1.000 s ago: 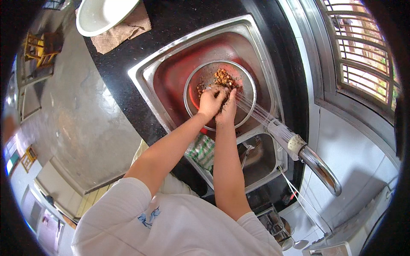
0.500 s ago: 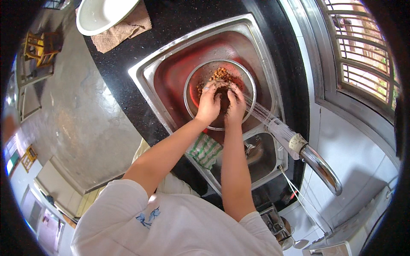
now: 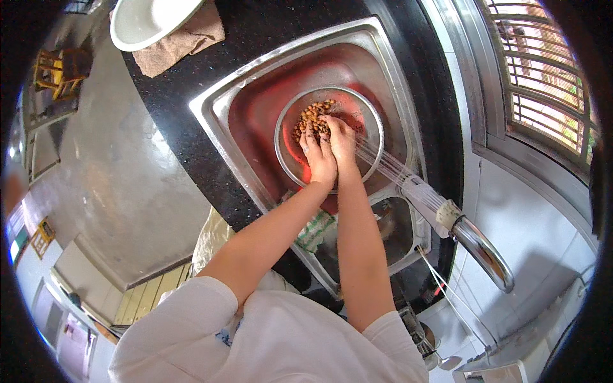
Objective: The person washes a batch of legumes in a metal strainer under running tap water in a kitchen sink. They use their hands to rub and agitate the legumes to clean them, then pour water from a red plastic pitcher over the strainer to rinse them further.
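Small brown bean-like pieces [image 3: 311, 120] lie heaped at the far left inside a wide, round, metal-rimmed bowl [image 3: 379, 121]. Red shows inside it; whether it is solid or mesh I cannot tell. The bowl sits in the large basin of a steel sink [image 3: 220, 92]. My left hand [image 3: 321, 163] and my right hand [image 3: 343, 142] press together over the heap, with pieces and dark bits caught between them. The left fingers point into the pieces, and the right fingers curl over them. From the faucet [image 3: 480, 247], water [image 3: 383, 163] streams into the bowl's right side.
A green-striped cloth [image 3: 314, 233] hangs by the smaller basin [image 3: 397, 233], partly behind my forearms. At the far left, a white bowl [image 3: 150, 25] rests on a brown towel [image 3: 195, 45] on the black counter [image 3: 169, 118]. A barred window [image 3: 543, 76] is at right.
My hands have come together from being apart and cupped over a dark mass. The brown pieces now spread toward the bowl's left side. Water keeps running.
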The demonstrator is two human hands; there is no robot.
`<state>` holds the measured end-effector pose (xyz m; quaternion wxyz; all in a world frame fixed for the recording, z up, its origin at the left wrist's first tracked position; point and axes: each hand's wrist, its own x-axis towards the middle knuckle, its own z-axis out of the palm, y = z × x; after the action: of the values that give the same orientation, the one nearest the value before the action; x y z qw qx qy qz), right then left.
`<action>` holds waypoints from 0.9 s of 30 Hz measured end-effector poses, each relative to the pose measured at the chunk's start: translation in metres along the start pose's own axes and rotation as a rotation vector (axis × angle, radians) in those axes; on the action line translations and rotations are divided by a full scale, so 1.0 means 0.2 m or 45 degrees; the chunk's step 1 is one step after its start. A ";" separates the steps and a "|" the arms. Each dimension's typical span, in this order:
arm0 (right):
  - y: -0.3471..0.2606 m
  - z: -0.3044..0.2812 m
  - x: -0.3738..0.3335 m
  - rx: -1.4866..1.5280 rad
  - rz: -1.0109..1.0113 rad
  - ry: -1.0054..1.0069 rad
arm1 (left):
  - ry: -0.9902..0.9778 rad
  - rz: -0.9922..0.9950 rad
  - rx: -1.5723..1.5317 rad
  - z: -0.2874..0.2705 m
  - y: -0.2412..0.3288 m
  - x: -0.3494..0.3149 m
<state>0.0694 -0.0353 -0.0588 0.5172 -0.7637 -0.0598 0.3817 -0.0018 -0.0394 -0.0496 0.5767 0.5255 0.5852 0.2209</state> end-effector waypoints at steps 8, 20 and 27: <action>-0.09 0.05 -0.28 0.391 0.057 0.186 | -0.300 -0.484 -0.773 -0.10 0.13 0.12; -0.29 0.05 -0.33 0.611 -0.070 0.352 | -0.527 0.132 -0.163 -0.09 0.19 0.02; -0.07 -0.12 -0.25 0.460 0.031 0.188 | -0.608 0.288 -0.213 -0.05 0.17 0.01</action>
<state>0.0539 -0.0712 -0.0172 0.6442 -0.6850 0.0570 0.3355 0.0010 -0.0230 -0.0185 0.7114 0.5753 0.3500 0.2012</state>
